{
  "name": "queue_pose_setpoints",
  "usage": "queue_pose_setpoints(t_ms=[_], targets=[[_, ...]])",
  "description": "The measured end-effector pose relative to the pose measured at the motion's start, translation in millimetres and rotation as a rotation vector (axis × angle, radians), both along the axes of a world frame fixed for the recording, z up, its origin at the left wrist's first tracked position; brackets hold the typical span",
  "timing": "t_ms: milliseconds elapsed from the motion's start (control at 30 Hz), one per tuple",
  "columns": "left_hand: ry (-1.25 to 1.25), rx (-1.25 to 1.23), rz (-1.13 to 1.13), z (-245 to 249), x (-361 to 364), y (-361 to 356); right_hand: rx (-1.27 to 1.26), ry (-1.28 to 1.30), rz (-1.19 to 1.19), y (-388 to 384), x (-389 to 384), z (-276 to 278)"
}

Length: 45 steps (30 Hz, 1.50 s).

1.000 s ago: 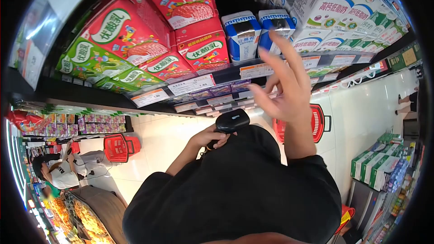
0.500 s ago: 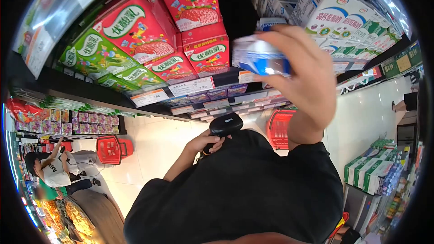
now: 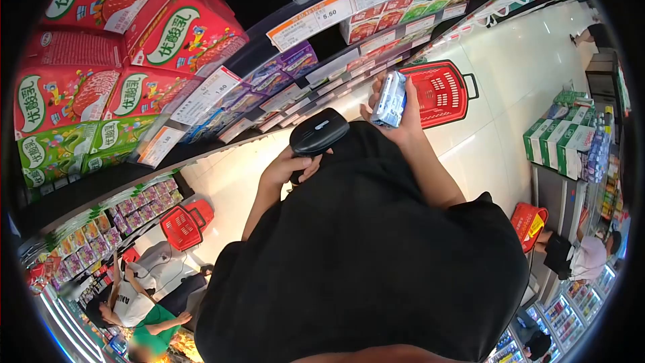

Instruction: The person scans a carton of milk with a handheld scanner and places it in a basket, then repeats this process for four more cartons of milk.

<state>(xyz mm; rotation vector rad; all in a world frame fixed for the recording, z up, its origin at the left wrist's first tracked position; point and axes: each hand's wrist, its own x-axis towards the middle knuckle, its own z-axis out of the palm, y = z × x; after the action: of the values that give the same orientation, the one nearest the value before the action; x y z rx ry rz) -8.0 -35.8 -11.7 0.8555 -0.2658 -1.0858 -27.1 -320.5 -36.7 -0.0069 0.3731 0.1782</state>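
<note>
My left hand [image 3: 282, 169] is wrapped round the handle of a black handheld barcode scanner [image 3: 319, 132] in front of my chest. The scanner's wide head points towards the shelf. Close to its right, my right hand [image 3: 410, 119] grips a small blue and white drink carton [image 3: 389, 99]. Fingers and thumb close round the carton's sides. Its printing is too small to read. The carton and the scanner are apart, with a narrow gap between them.
Shelves ahead hold red yogurt-drink cartons [image 3: 191, 40], green cartons [image 3: 50, 154] and price tags [image 3: 312, 20]. A red basket [image 3: 437, 94] stands on the floor behind my right hand; another basket [image 3: 185, 225] is at left. Two people [image 3: 134, 302] are at lower left.
My right hand has come down from the upper shelf to the scanner's right side, carrying the carton. The view has turned, so the shelves sit further left. My left hand still holds the scanner.
</note>
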Motion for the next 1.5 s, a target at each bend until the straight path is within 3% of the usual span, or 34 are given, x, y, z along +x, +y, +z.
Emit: queue_pose_setpoints(t_ms=[100, 167, 300, 533, 933, 1167, 1333, 1500], targets=[[-0.074, 0.038, -0.112, 7, 4, 1, -0.168, -0.143, 0.029, 9, -1, -8], [-0.137, 0.233, -0.139, 10, 3, 1, -0.665, 0.18, -0.094, 22, 7, -3], [-0.114, 0.292, -0.116, 4, -1, 10, -0.978, 0.185, -0.197, 36, 11, 11], [-0.075, 0.228, -0.107, -5, -8, 35, -1.135, 0.103, -0.34, 67, 16, 7], [-0.064, 0.091, -0.048, -17, -26, 86, -1.24, -0.014, -0.277, 127, 2, 14], [0.018, 0.075, -0.081, 5, -36, 124, -1.334, 0.006, -0.266, 166, -13, 44], [-0.015, 0.079, -0.011, 17, -38, 143, -1.227, 0.019, -0.272, 188, -15, 50], [0.035, -0.001, -0.079, 9, -27, 149, -1.257, 0.044, -0.33, 191, -13, 51]])
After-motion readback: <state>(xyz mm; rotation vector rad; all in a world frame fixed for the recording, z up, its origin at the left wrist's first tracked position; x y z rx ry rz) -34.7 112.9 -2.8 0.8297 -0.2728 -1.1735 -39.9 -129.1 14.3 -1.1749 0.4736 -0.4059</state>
